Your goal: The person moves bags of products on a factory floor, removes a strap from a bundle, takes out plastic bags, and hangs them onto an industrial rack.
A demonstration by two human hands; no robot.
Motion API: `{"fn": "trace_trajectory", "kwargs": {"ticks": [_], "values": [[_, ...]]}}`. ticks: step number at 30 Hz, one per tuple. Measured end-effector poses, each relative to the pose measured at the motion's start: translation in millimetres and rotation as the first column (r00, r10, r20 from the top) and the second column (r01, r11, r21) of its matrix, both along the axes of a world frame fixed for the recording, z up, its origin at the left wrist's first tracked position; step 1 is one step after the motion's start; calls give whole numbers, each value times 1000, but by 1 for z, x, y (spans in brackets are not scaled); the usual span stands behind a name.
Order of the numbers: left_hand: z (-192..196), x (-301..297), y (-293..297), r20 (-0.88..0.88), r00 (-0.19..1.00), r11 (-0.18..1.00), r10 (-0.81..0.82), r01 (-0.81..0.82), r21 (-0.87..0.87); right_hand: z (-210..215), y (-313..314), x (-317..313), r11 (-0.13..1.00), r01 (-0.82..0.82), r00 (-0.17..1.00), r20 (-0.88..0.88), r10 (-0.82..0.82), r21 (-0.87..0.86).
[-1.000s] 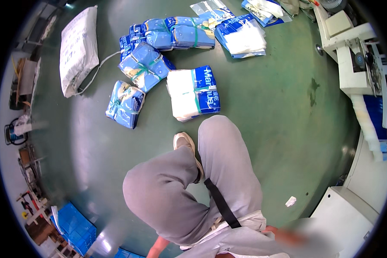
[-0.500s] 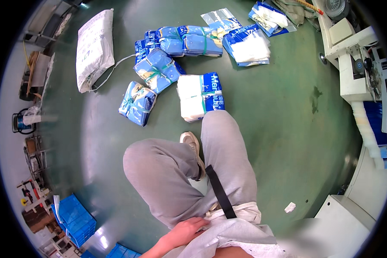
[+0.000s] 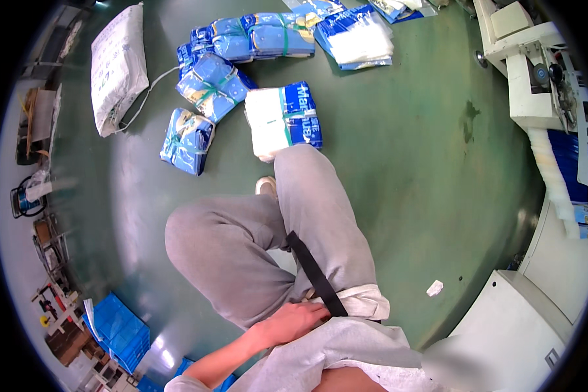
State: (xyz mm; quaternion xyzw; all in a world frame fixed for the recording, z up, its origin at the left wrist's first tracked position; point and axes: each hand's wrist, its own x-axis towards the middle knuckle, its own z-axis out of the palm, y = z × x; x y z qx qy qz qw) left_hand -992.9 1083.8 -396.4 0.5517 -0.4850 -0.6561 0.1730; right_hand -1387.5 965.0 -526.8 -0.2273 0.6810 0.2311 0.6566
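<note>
The left hand (image 3: 295,321) rests at the waist, lower centre, fingers loosely bent against the black strap (image 3: 315,271); fingertips are hidden, so I cannot tell whether they grip. Green floor (image 3: 411,176) spreads rightward to a white cabinet (image 3: 513,320), lower right. Upper centre, a knee (image 3: 302,166) overlaps a tied bundle (image 3: 268,121). The right hand is out of view.

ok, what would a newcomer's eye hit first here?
Probably the grey-trousered legs at lower centre, with the left hand at the waist, its fingertips close to a black strap. Next, the white-and-blue tied bundle on the green floor, just beyond the knees, with blue bundles behind and to its left. Then the big white sack at upper left.
</note>
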Motion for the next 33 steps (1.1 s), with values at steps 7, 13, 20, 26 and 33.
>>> {"fn": "trace_trajectory", "kwargs": {"ticks": [7, 13, 20, 26, 33], "values": [[6, 7, 1, -2, 1000, 999, 25, -25, -38, 25, 8, 1, 987, 161, 986, -36, -160, 16], [15, 13, 7, -74, 990, 974, 121, -104, 202, 39, 18, 15, 901, 431, 902, -47, -429, 40], [34, 21, 19, -1, 982, 921, 190, -177, 347, 42, 32, 13, 882, 462, 887, 37, -461, -88], [47, 29, 41, 51, 986, 817, 160, -161, 554, 81, -25, 50, 974, 226, 965, -128, -228, -33], [72, 36, 52, 195, 980, 874, 22, -114, 472, 15, -48, 26, 976, -200, 964, 199, 179, 90]]}}
